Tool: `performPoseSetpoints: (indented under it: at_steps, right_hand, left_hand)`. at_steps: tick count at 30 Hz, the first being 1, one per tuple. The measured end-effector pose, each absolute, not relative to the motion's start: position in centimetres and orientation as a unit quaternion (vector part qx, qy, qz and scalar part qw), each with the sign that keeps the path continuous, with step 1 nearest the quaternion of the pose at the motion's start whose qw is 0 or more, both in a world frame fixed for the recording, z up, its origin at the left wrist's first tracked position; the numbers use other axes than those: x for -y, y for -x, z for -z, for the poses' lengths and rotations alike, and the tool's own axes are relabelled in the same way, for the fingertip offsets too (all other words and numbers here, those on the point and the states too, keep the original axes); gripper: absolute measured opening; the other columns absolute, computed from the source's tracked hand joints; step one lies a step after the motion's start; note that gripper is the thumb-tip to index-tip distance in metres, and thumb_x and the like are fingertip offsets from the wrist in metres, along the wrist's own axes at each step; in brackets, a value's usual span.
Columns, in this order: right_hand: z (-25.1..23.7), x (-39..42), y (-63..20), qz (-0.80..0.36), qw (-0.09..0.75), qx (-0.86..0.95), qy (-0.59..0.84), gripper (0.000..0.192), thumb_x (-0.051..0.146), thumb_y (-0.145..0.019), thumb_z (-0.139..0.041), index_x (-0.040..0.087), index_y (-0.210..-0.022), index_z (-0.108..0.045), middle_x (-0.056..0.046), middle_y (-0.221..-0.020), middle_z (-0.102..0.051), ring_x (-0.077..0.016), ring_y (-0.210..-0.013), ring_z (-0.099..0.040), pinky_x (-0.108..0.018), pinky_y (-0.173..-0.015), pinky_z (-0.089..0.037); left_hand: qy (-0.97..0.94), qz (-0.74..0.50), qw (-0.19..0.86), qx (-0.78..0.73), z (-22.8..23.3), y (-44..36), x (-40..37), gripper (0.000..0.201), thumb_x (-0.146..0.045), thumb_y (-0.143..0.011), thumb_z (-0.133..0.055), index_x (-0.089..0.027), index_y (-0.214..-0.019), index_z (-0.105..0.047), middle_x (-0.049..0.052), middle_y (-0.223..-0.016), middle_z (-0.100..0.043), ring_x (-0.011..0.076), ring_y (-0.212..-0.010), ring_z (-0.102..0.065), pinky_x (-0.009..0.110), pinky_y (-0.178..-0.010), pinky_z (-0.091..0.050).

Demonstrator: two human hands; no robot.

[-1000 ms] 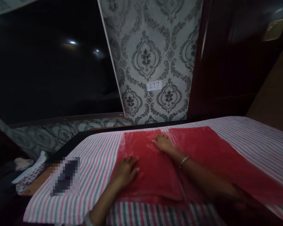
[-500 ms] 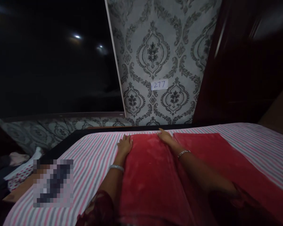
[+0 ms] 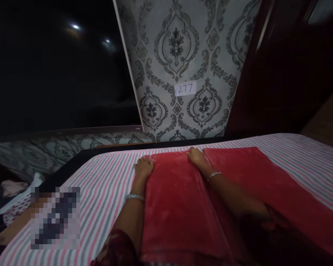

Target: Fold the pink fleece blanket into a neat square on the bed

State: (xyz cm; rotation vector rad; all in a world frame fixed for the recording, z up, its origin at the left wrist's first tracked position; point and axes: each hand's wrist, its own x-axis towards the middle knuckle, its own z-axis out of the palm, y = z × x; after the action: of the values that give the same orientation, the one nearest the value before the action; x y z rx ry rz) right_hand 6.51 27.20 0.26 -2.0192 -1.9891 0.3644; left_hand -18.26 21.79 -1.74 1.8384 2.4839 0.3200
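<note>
Left hand: the left hand (image 3: 143,167) lies flat, fingers spread, at the far left corner of the left red cushion (image 3: 174,199), touching its edge, gripping nothing.
Right hand: the right hand (image 3: 196,158) rests palm-down at the cushion's far right corner, at 1 o'clock from the left hand, fingers loose.
Left red cushion: flat on the striped sheet (image 3: 105,188), between both forearms.
Right red cushion: the second red cushion (image 3: 252,177) lies just beside it, at 3 o'clock.
Bangles: one on each wrist.
Wall: a paper label (image 3: 185,89) at 12 o'clock reads 277.
</note>
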Motion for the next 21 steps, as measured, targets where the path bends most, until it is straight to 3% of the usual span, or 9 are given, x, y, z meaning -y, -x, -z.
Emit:
performPoseSetpoints:
  at_steps: [2,4,6,7,11,15,18,21]
  right_hand:
    - [-1.0,-26.4,-6.2,-0.112,0.145,0.701,0.690,0.043,0.028,-0.101,-0.046,0.010,-0.139,-0.052,-0.023,-0.139,-0.055,-0.0317,-0.126,-0.055,-0.039,-0.098,-0.045]
    - [-1.0,-24.7,-5.6,-0.070,0.157,0.736,0.655,0.057,0.035,-0.100,-0.050,0.016,-0.152,-0.039,-0.020,-0.158,-0.033,-0.0341,-0.143,-0.035,-0.046,-0.111,-0.034]
    - [-0.2,-22.6,-5.1,-0.037,0.157,0.782,0.602,0.069,0.046,-0.099,-0.052,0.018,-0.158,-0.030,-0.017,-0.165,-0.019,-0.0349,-0.151,-0.017,-0.052,-0.118,-0.022]
    - [0.5,-21.6,-5.0,-0.033,0.150,0.799,0.581,0.072,0.051,-0.099,-0.050,0.016,-0.158,-0.030,-0.018,-0.165,-0.019,-0.0346,-0.152,-0.014,-0.053,-0.119,-0.018]
    - [2.7,-19.7,-5.5,-0.067,0.114,0.805,0.579,0.072,0.055,-0.101,-0.041,0.009,-0.156,-0.033,-0.020,-0.162,-0.025,-0.0315,-0.152,-0.017,-0.054,-0.121,-0.014]
    - [1.4,-20.1,-6.4,-0.109,0.078,0.809,0.572,0.067,0.052,-0.102,-0.040,0.013,-0.156,-0.033,-0.017,-0.164,-0.023,-0.0292,-0.152,-0.016,-0.054,-0.120,-0.015]
    - [-0.3,-19.0,-6.7,-0.117,0.069,0.800,0.584,0.065,0.052,-0.103,-0.035,0.013,-0.155,-0.035,-0.018,-0.163,-0.022,-0.0320,-0.152,-0.014,-0.060,-0.118,-0.016]
    - [-0.5,-15.8,-6.8,-0.077,0.109,0.814,0.566,0.074,0.061,-0.101,-0.034,0.013,-0.158,-0.030,-0.018,-0.165,-0.016,-0.0343,-0.153,-0.005,-0.061,-0.119,-0.009]
  left_hand:
    - [-0.590,-0.104,0.017,-0.801,1.7,18.2,-21.9,0.059,-0.045,-0.099,-0.028,-0.018,-0.148,-0.044,0.018,-0.147,-0.050,0.0349,-0.136,-0.044,0.055,-0.108,-0.036]
    - [-0.589,-0.104,0.020,-0.801,1.6,18.2,-22.0,0.059,-0.045,-0.099,-0.028,-0.017,-0.149,-0.044,0.018,-0.148,-0.049,0.0355,-0.136,-0.044,0.056,-0.108,-0.036]
    - [-0.591,-0.102,0.024,-0.800,1.6,18.1,-22.0,0.060,-0.046,-0.098,-0.029,-0.017,-0.149,-0.044,0.019,-0.149,-0.048,0.0362,-0.137,-0.043,0.056,-0.108,-0.035]
    - [-0.591,-0.102,0.025,-0.800,1.5,18.0,-22.0,0.060,-0.046,-0.098,-0.029,-0.017,-0.149,-0.043,0.019,-0.149,-0.048,0.0366,-0.137,-0.043,0.056,-0.109,-0.035]
    - [-0.589,-0.097,0.028,-0.802,1.2,17.7,-21.8,0.062,-0.047,-0.099,-0.027,-0.016,-0.151,-0.041,0.019,-0.149,-0.048,0.0365,-0.139,-0.042,0.057,-0.110,-0.034]
    - [-0.589,-0.081,0.052,-0.802,-0.3,17.7,-21.7,0.065,-0.050,-0.099,-0.026,-0.018,-0.154,-0.036,0.018,-0.154,-0.044,0.0337,-0.142,-0.041,0.054,-0.112,-0.036]
    - [-0.588,-0.080,0.067,-0.802,-1.9,18.1,-20.6,0.069,-0.052,-0.100,-0.025,-0.016,-0.158,-0.027,0.018,-0.162,-0.029,0.0313,-0.146,-0.035,0.048,-0.112,-0.039]
    - [-0.631,-0.080,0.040,-0.770,-2.1,18.5,-17.2,0.070,-0.057,-0.098,-0.032,-0.022,-0.159,-0.025,0.013,-0.167,-0.018,0.0340,-0.152,-0.020,0.054,-0.118,-0.028]
